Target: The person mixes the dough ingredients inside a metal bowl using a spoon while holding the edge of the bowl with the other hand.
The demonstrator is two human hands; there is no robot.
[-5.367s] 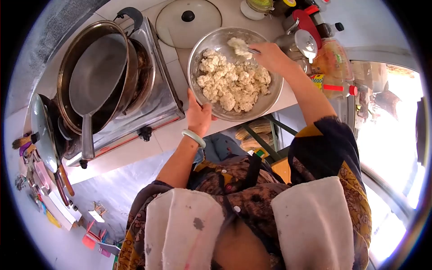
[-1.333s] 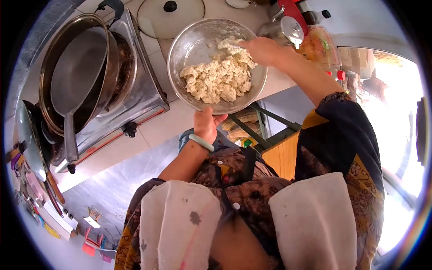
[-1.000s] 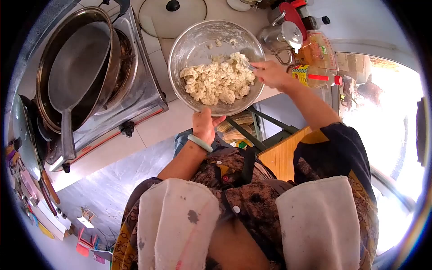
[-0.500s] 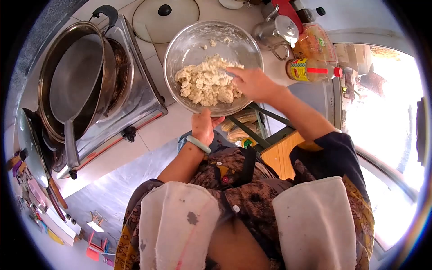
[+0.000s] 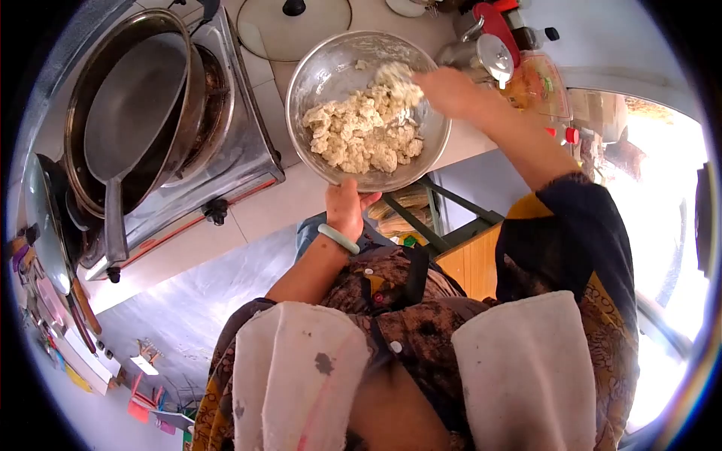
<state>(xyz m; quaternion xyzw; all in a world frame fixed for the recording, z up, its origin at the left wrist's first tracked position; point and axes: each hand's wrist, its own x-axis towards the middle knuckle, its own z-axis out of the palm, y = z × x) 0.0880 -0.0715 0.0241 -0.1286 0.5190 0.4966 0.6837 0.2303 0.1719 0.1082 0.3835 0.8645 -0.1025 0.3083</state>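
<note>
A metal mixing bowl (image 5: pixel 295 113) on the counter holds shaggy, lumpy dough (image 5: pixel 361 128). My left hand (image 5: pixel 346 210) wears a pale bangle (image 5: pixel 338 238) and grips the bowl's near rim, thumb on top and fingers underneath. At the bowl's right side, my right hand (image 5: pixel 449 92) is closed around a utensil whose working end is buried in a clump of dough (image 5: pixel 398 81). Its kind cannot be made out, as fingers and dough cover nearly all of it. Bits of dough and a floury film cling to the bowl's inner wall.
On the left, a gas stove (image 5: pixel 248 161) carries a large pan (image 5: pixel 71 143) with a grey frying pan (image 5: pixel 131 113) inside. Behind the bowl lies a glass lid (image 5: pixel 263 30). A metal pitcher (image 5: pixel 492 56) and an oil bottle (image 5: pixel 538 83) stand right. Below is a wooden stool (image 5: pixel 470 263).
My right hand has moved up and right across the bowl, bringing a clump of dough toward the far right wall. My left hand keeps its hold on the rim. The view has shifted slightly.
</note>
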